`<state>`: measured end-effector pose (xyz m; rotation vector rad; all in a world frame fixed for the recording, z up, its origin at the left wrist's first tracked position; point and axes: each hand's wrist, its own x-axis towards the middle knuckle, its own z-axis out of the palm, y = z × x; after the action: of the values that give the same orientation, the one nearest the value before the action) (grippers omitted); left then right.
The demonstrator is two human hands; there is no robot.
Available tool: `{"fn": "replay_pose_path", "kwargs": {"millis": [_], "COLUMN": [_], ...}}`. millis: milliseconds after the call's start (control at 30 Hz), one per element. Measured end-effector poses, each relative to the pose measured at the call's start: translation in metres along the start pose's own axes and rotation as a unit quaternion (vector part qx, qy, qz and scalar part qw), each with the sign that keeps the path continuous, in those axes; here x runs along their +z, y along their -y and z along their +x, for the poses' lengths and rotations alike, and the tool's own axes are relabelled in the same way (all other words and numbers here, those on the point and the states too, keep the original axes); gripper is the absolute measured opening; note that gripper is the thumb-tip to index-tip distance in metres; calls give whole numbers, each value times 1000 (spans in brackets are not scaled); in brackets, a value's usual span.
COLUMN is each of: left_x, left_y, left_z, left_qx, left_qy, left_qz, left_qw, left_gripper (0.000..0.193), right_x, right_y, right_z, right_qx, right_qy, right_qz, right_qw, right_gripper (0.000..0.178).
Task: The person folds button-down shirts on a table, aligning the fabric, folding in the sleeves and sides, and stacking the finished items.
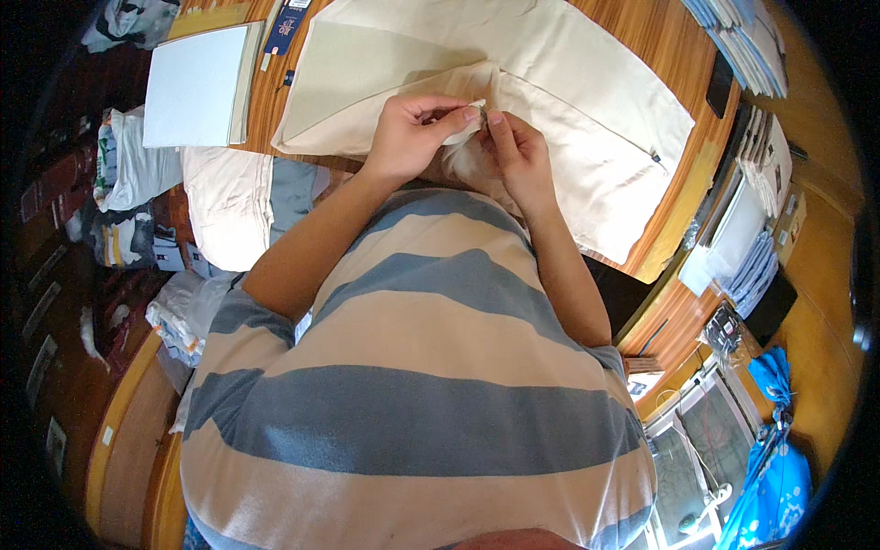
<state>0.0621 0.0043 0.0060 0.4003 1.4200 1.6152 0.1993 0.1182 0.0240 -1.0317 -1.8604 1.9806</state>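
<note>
Both hands meet at twelve o'clock over the cream cloth cover (550, 101) on the wooden table (674, 41). The left hand (408, 137) and right hand (522, 156) pinch a small white tuft (463, 128) at the cover's edge. It looks like careful picking. Next needs a tiny, steady pull.

A white board (194, 84) lies at the far left edge of the wooden bench (660, 37), with a dark blue card (286, 27) just beside it. A stack of folded blue-grey cloth (738, 32) sits at the far right corner, and a black phone (719, 84) lies near it on the right edge. Off the bench's left side, cream and grey cushions (234, 206) rest among plastic bags (137, 170). Low on the right, a bright blue bag (770, 458) stands beside a wire rack (697, 449).
</note>
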Motion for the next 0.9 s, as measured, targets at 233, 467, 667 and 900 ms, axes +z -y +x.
{"fn": "replay_pose_path", "kwargs": {"millis": [233, 467, 667, 900], "left_x": [1, 2, 1, -4], "left_y": [-6, -1, -2, 4], "left_z": [1, 0, -1, -4], "left_qx": [9, 13, 5, 24], "left_qy": [12, 0, -6, -13], "left_qz": [27, 0, 23, 86], "left_qw": [1000, 1000, 1000, 996], "left_gripper": [19, 20, 20, 17], "right_x": [1, 2, 2, -1], "right_y": [1, 0, -5, 0], "right_z": [-2, 0, -1, -10], "right_qx": [40, -31, 4, 67], "right_qy": [-9, -18, -6, -28], "right_qz": [25, -13, 29, 136], "right_qw": [999, 999, 1000, 988], "right_gripper": [42, 41, 40, 36]}}
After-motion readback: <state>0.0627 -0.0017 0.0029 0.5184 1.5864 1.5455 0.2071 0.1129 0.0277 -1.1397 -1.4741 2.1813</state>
